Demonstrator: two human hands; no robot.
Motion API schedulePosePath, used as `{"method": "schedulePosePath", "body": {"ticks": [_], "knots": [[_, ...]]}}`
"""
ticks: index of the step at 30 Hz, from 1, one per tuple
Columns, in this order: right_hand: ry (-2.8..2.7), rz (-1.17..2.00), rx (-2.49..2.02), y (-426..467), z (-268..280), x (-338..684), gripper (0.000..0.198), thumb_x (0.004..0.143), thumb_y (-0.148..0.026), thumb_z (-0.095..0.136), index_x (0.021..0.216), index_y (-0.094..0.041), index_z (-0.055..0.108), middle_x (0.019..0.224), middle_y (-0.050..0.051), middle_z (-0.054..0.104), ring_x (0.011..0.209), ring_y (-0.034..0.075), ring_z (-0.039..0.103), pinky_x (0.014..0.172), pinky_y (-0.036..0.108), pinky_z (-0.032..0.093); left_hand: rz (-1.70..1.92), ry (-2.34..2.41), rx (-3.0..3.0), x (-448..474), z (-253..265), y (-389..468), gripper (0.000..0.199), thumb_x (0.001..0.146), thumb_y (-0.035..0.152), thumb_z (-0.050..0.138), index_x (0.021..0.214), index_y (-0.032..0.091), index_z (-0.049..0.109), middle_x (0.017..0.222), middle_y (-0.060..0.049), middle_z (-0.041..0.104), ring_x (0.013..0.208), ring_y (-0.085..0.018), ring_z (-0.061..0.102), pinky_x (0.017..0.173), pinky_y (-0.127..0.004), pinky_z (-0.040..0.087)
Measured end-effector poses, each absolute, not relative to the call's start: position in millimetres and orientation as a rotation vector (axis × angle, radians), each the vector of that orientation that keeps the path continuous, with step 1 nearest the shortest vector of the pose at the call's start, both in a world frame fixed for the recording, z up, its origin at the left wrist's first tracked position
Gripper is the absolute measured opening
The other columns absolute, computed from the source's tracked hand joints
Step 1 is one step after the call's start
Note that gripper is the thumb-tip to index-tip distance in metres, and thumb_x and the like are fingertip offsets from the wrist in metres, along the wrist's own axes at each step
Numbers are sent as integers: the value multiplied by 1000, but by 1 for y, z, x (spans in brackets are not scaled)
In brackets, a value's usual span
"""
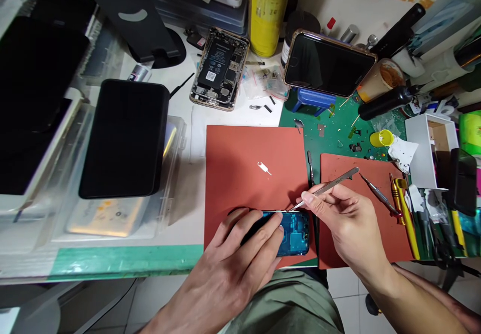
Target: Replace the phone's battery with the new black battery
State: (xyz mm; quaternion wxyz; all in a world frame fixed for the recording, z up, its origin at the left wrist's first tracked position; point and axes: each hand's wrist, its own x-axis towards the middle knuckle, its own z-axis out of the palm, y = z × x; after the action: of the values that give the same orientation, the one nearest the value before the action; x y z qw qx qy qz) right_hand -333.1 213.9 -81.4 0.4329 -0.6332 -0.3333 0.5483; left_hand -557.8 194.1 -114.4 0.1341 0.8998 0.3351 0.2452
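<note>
On the red-brown mat (240, 148) at the near edge of the bench lies a blue phone housing (296, 234), its inner side facing up. My left hand (244, 246) lies across its left part and grips it, hiding much of it. With thumb and fingertips pinched, my right hand (345, 219) holds metal tweezers (330, 181) at a slant. Their tip comes down at the housing's far edge, beside my left fingertips; what it touches is too small to make out. Farther up the mat rests a SIM eject pin (264, 168).
An opened phone (221, 68) with its battery showing lies behind the mat. A black-screened phone (326, 63) leans on a blue stand (311, 101). Right of me, a second red-brown mat (361, 244) borders screwdrivers, yellow tools and a white box (428, 146). A black tablet-like device (126, 138) sits left.
</note>
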Motion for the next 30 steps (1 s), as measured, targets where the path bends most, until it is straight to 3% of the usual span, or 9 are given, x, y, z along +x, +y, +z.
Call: {"method": "schedulePosePath", "body": {"ticks": [30], "knots": [[-853, 1311, -1612, 211, -86, -322, 15, 88, -36, 91, 88, -23, 85, 83, 3, 81, 76, 16, 75, 73, 25, 63, 672, 915, 2632, -548, -114, 198, 36, 100, 17, 73, 134, 5, 70, 141, -12, 74, 123, -37, 59, 107, -56, 48]]}}
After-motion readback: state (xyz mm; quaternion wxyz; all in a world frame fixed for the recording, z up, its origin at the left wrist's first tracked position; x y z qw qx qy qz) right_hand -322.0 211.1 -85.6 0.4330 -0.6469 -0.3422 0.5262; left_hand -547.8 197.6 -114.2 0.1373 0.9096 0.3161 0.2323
